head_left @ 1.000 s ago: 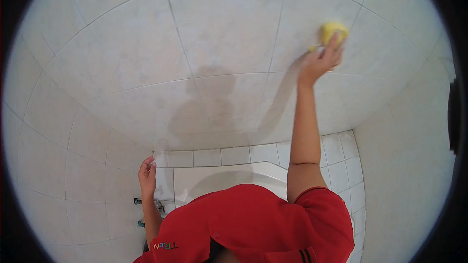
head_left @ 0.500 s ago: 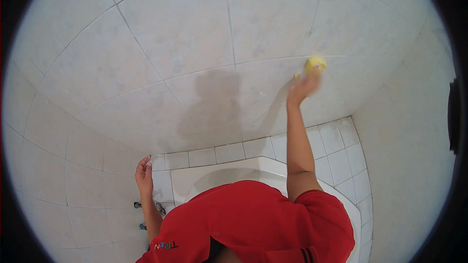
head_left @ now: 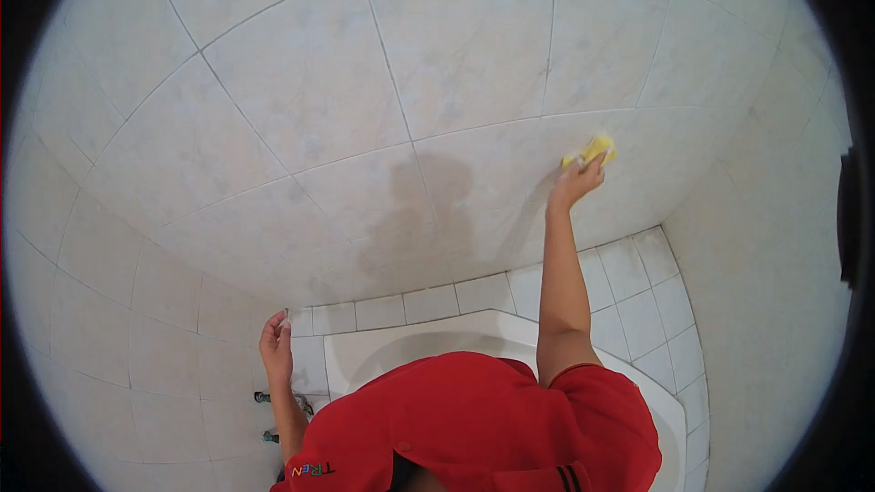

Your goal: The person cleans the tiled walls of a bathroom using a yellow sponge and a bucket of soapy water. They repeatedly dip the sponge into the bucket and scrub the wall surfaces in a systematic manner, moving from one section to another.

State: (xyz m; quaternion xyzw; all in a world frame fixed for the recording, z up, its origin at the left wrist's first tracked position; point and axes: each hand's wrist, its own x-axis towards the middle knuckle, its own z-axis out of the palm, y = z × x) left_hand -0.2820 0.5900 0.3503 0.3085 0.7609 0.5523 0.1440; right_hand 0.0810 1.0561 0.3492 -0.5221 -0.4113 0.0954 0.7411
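Note:
My right hand [head_left: 576, 186] reaches far forward, its fingers closed on a crumpled yellow cloth [head_left: 599, 149]. The cloth lies against the pale tiled wall [head_left: 483, 55], below a horizontal grout line, and shows whitish patches. On the left, my left hand [head_left: 276, 339] is raised near the wall corner above the tub's ledge. Its fingertips pinch together around something small and pale, too small to name.
Below me is a white bathtub [head_left: 492, 321], partly hidden by my red shirt. Square white tiles [head_left: 629, 319] line its ledge. Two dark tap fittings [head_left: 264, 396] stick out by my left forearm. Side walls rise left and right. My shadow falls on the wall.
My right hand has shifted down the wall with the yellow cloth. The view has tilted and turned slightly, so the tiles and tub sit differently. My left hand keeps its pinch.

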